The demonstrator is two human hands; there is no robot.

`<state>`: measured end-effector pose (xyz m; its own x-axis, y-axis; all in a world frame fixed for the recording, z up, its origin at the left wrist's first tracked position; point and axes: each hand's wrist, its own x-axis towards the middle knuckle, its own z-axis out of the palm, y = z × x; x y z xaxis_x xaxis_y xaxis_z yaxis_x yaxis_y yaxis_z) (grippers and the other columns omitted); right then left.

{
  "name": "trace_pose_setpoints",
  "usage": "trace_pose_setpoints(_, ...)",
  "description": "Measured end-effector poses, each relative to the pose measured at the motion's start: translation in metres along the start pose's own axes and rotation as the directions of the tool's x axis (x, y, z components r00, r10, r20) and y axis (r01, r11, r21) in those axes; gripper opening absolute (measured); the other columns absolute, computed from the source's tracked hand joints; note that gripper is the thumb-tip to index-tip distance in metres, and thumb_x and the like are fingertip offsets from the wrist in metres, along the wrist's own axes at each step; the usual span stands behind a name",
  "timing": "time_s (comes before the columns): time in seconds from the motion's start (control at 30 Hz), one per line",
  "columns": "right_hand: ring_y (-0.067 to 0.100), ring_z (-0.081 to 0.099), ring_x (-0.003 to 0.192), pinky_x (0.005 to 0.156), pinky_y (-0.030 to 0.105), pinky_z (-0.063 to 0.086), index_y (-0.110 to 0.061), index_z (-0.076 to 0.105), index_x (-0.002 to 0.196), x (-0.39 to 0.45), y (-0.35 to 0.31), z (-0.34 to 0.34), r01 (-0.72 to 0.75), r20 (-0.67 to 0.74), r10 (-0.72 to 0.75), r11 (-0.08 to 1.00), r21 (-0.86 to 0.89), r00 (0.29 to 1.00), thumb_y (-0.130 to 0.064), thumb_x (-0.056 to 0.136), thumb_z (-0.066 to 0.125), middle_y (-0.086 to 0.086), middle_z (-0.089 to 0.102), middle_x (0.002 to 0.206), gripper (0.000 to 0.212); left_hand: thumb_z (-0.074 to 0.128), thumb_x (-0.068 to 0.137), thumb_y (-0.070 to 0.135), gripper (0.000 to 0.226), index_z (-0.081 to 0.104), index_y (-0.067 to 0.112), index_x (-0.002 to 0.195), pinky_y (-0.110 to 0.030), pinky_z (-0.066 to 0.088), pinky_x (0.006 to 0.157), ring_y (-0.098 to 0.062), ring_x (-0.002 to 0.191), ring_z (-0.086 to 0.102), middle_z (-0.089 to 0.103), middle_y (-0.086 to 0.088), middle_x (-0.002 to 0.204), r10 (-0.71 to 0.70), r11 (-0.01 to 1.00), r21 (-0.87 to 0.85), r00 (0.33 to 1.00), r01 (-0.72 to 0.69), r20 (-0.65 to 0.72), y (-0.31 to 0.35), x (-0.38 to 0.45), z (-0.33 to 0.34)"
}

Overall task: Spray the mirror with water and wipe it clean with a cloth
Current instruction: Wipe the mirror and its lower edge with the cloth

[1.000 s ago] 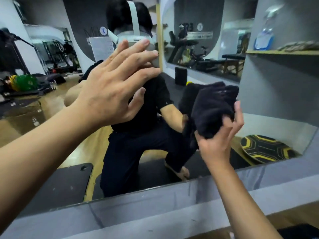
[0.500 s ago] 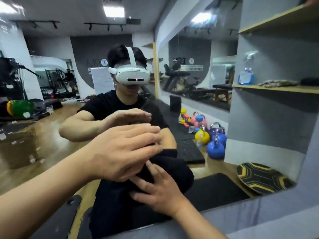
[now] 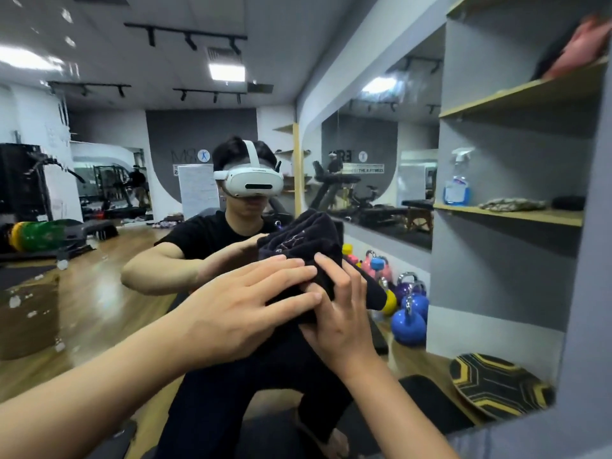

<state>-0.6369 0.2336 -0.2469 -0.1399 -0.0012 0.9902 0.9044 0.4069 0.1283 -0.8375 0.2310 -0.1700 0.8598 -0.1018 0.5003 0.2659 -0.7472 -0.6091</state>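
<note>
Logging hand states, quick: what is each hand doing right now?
Left hand: open, straight fingers resting on the dark cloth.
Right hand: fingers curled round the cloth, holding it.

Kettlebells point(image 3: 408, 321) — patterned balance board point(image 3: 498, 385) nearby

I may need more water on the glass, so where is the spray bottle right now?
In the head view the spray bottle shows at the right, reflected in the mirror, standing on a wooden shelf beside a crumpled rag.
</note>
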Motion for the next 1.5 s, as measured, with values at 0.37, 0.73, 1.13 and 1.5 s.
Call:
trace_pose_setpoints(0.37,0.032,0.048,0.123,0.104,0.045,0.044,-0.015,0.046,0.118,-0.013,-0.013,0.019,-0.097,-0.102,0.101,0.994,0.042,0.990,-0.043,0.099,0.048,0.011,0.039,0.131,0.035,0.043,0.074,-0.005,0.053,0.059,0.011,0.122,-0.037,0.045,0.111,-0.022,0.137,0.053,0.059,-0.007,0.137,-0.283,0.827,-0.547,0.936,0.128,-0.208,0.015,0.037,0.022)
trace_pose_setpoints(0.73,0.034,0.054,0.112,0.111,0.033,0.034,-0.002,0.050,0.130,0.000,0.013,0.033,0.009,-0.048,-0.012,0.998,-0.055,0.999,-0.038,0.103,0.039,0.015,0.052,0.127,0.046,0.051,0.095,0.016,0.019,0.066,0.005,0.101,-0.042,0.046,0.108,-0.025,0.139,0.049,0.065,-0.006,0.113,-0.135,0.915,-0.402,0.969,0.042,-0.205,-0.011,0.063,0.026)
trace_pose_setpoints(1.13,0.039,0.056,0.101,0.086,0.045,0.045,-0.006,0.051,0.119,0.181,0.074,0.008,0.400,-0.108,-0.393,0.915,0.048,0.913,-0.027,0.092,0.063,0.021,0.060,0.115,0.036,0.040,0.104,0.035,0.045,0.067,0.001,0.118,-0.043,0.043,0.112,-0.034,0.137,0.051,0.067,-0.012,0.122,-0.104,0.990,0.036,0.891,0.134,-0.442,-0.101,0.137,-0.036)
trace_pose_setpoints(1.5,0.043,0.055,0.099,0.078,0.053,0.047,-0.009,0.061,0.128,0.337,0.098,-0.003,0.409,-0.012,-0.411,0.910,-0.070,0.912,-0.043,0.077,0.070,0.017,0.061,0.122,0.062,0.032,0.109,0.031,0.042,0.064,0.005,0.108,-0.039,0.045,0.092,-0.030,0.105,0.057,0.065,-0.009,0.106,-0.144,0.946,0.144,0.774,0.291,-0.617,-0.188,0.212,-0.114)
